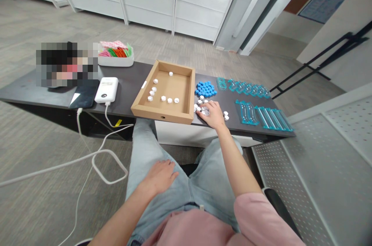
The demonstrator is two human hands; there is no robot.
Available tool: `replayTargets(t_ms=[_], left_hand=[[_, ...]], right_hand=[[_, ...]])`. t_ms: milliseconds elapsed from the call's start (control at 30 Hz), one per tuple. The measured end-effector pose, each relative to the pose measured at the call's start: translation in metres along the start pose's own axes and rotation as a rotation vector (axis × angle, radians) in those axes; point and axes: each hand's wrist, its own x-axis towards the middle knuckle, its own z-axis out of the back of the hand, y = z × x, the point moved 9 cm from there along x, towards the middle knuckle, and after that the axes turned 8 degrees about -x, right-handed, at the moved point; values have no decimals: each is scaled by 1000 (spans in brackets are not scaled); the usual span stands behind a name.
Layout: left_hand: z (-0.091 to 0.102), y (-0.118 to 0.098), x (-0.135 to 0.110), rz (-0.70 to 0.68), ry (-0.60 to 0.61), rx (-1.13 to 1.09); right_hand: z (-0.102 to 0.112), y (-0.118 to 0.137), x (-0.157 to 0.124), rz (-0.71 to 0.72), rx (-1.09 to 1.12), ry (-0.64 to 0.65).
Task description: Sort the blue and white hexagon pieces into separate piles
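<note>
My right hand (213,115) lies on the dark table (128,83), fingers curled over a cluster of small white hexagonal pieces (200,106); I cannot make out whether it grips one. Just beyond them sits a pile of blue hexagonal pieces (205,88). A shallow cardboard tray (162,113) to the left of my hand holds several white hexagonal pieces (162,98). My left hand (160,176) rests flat and empty on my left thigh, fingers stretched out.
Clear blue tubes (261,116) lie in rows at the table's right. A white power bank (107,90) with a cable, a dark phone (84,95) and a white bin of coloured items (115,54) stand at the left. A perforated metal surface (325,160) lies right.
</note>
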Motion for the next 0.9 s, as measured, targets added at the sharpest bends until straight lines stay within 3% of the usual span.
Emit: replayTargets(t_ms=[333,900], left_hand=[[-1,0,0,-1,6,14],[0,0,0,-1,11,7]], right_hand=[[5,-5,0,-80,16,-33],[19,-32,3,-236,218,-196]])
